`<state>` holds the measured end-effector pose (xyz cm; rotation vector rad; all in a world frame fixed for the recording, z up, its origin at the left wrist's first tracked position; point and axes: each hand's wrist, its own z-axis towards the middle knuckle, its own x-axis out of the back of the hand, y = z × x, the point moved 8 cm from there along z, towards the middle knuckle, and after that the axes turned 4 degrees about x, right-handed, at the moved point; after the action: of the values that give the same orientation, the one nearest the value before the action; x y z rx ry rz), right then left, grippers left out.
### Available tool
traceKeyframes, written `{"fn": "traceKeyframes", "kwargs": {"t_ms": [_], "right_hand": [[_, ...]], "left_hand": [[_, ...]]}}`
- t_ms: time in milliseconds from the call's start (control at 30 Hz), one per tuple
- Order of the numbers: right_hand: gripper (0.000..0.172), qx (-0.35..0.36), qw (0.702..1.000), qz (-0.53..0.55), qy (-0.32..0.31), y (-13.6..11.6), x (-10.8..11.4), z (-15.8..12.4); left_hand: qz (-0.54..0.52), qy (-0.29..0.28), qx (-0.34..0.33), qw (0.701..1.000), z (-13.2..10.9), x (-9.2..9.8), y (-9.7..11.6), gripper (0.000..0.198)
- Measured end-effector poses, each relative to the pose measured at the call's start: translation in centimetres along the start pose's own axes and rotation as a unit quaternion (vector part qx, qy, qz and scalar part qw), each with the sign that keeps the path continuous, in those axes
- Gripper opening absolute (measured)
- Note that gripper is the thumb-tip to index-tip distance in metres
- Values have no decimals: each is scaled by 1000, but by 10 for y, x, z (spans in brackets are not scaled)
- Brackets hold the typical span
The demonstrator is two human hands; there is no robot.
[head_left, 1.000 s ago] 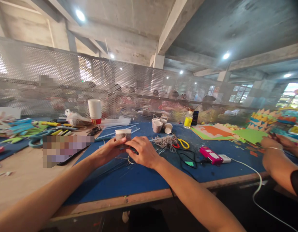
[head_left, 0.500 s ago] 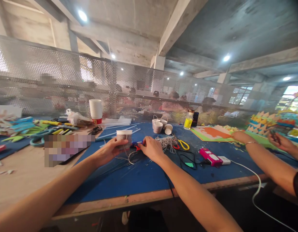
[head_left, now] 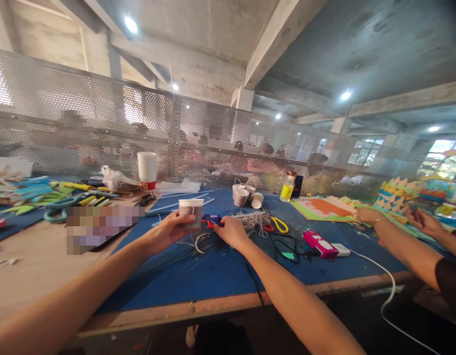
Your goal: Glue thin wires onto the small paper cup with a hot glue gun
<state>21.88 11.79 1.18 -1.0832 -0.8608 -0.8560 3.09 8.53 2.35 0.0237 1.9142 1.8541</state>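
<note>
My left hand (head_left: 169, 230) is wrapped round a white paper cup (head_left: 191, 203), upright, its side partly covered in greyish cord. A loose cord loop (head_left: 200, 243) hangs below it. To the right, the fingers of my right hand (head_left: 233, 232) close on a blue glue gun (head_left: 214, 218) with red parts, its tip toward the cup. Most of the gun's handle is hidden by the hand. Just beyond my right hand lies a tangle of grey cord (head_left: 255, 223), with yellow-and-red-handled scissors (head_left: 280, 225) beside it.
Several cord-covered cups (head_left: 241, 195) stand behind, one tipped over. Farther left are stacked white cups (head_left: 147, 169) and a phone (head_left: 105, 228). A yellow-labelled bottle (head_left: 288, 187), pink device (head_left: 320, 245) and white cable (head_left: 390, 281) are to the right. Another person's hands (head_left: 368, 215) work at far right.
The glue gun has turned and shows more of its blue body, while my right hand has shifted slightly. My left hand still holds the cup in nearly the same place.
</note>
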Motion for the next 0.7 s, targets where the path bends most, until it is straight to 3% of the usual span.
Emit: {"fn": "traceKeyframes", "kwargs": {"t_ms": [233,467,700], "right_hand": [[27,-24,992,112,53,-1,12,0],[31,22,979,112,166,-7,31,-4],[32,70,924,287,244,-4,43,-6]], "left_hand": [[-43,-9,12,999,-5,-2,2,30],[-46,-3,25,999,-3,2,-1,31],[-59,-17,33,998,-1,1,-3,35]]}}
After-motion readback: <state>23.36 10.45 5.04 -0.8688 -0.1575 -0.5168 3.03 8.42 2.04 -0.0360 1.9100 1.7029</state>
